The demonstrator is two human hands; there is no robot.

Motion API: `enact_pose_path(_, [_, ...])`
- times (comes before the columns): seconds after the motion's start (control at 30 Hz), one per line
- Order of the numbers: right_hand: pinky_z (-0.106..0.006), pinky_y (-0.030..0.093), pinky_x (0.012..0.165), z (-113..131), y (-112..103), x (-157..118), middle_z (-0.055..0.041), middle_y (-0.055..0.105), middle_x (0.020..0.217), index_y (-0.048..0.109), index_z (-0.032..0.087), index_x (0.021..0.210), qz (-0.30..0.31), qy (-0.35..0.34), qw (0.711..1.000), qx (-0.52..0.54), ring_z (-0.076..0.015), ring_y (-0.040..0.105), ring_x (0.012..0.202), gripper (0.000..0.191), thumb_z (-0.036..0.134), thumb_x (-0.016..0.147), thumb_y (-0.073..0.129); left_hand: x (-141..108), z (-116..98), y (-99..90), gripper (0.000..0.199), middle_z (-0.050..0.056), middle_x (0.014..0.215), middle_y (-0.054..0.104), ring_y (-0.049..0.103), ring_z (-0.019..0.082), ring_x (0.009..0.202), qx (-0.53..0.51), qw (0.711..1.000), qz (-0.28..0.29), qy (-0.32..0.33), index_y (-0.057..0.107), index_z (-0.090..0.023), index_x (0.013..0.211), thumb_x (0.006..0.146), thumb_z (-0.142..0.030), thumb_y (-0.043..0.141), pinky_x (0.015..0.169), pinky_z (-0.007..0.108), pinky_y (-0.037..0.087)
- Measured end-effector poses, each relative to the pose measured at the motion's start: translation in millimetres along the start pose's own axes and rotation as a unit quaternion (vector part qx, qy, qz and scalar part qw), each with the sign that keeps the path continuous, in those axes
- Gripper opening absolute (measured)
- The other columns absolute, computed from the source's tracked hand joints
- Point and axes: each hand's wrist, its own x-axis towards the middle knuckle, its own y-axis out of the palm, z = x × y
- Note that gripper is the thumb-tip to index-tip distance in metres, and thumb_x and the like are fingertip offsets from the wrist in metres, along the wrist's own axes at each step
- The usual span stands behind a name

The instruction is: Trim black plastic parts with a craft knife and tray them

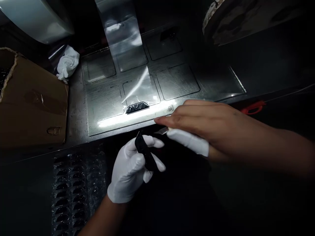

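Note:
My left hand (133, 170), in a white glove, is closed around a small black plastic part (145, 152), held tilted just off the bench edge. To its right is my right hand (194, 121), bare except for a white cover on the thumb. It pinches a small knife (161, 131) whose blade points left toward the black part, apart from it; most of the handle is hidden by the fingers. Another black part (137, 107) lies on the clear film strip (137, 87) on the bench mat.
A cardboard box (36, 101) stands at left beside a crumpled white cloth (68, 63). A large film roll (39, 19) is behind. Several black parts in clear packaging (70, 193) lie lower left. A red-handled tool (253, 107) sits at right, below a round object (253, 21).

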Motion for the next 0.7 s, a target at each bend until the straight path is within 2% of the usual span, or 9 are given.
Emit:
enact_pose_path(0.1, [-0.043,0.055,0.092,2,-3,3,-0.0028,0.078,0.118,0.065,0.029,0.146,0.026,-0.023,0.999,-0.034,-0.0286,0.067,0.11,0.054,0.017,0.094,0.063,-1,-1,4.7,0.039,0.01,0.109,0.073,0.073,0.013,0.065,0.019,1.0,0.002,-0.016,0.073,-0.019,0.121,0.096,-0.049,0.075,0.04,0.01,0.04])
enact_pose_path(0.27, [-0.042,0.056,0.083,11,-5,16,-0.0025,0.08,0.109,0.073,0.03,0.134,0.051,-0.022,0.996,-0.076,-0.0288,0.067,0.105,0.038,0.026,0.098,0.06,-6,-3,8.9,0.037,0.011,0.11,0.073,0.068,0.01,0.057,0.056,0.998,-0.001,-0.033,0.074,-0.02,0.121,0.096,-0.048,0.075,0.041,0.012,0.04])
enact_pose_path(0.43, [-0.042,0.054,0.081,16,-5,23,-0.005,0.078,0.102,0.079,0.027,0.122,0.07,-0.024,0.993,-0.087,-0.0294,0.066,0.104,0.029,0.036,0.104,0.057,-9,-9,12.1,0.038,0.01,0.11,0.074,0.075,0.016,0.071,0.086,0.995,-0.038,-0.042,0.075,-0.022,0.12,0.091,-0.047,0.081,0.044,0.012,0.043])
enact_pose_path(0.57, [-0.041,0.053,0.08,20,-6,26,-0.0074,0.078,0.104,0.078,0.023,0.124,0.092,-0.018,0.987,-0.132,-0.0297,0.066,0.106,0.029,0.029,0.104,0.058,-10,-18,16.6,0.029,0.008,0.111,0.074,0.075,0.015,0.074,0.128,0.984,-0.08,-0.098,0.077,-0.022,0.114,0.09,-0.038,0.084,0.048,0.011,0.047])
enact_pose_path(0.7, [-0.039,0.051,0.075,21,-3,27,-0.0068,0.079,0.104,0.077,0.022,0.125,0.097,-0.022,0.978,-0.183,-0.0291,0.067,0.104,0.033,0.014,0.098,0.06,-11,-24,15.1,0.031,0.009,0.112,0.076,0.075,0.015,0.073,0.143,0.978,-0.08,-0.127,0.077,-0.022,0.115,0.09,-0.04,0.084,0.046,0.01,0.044])
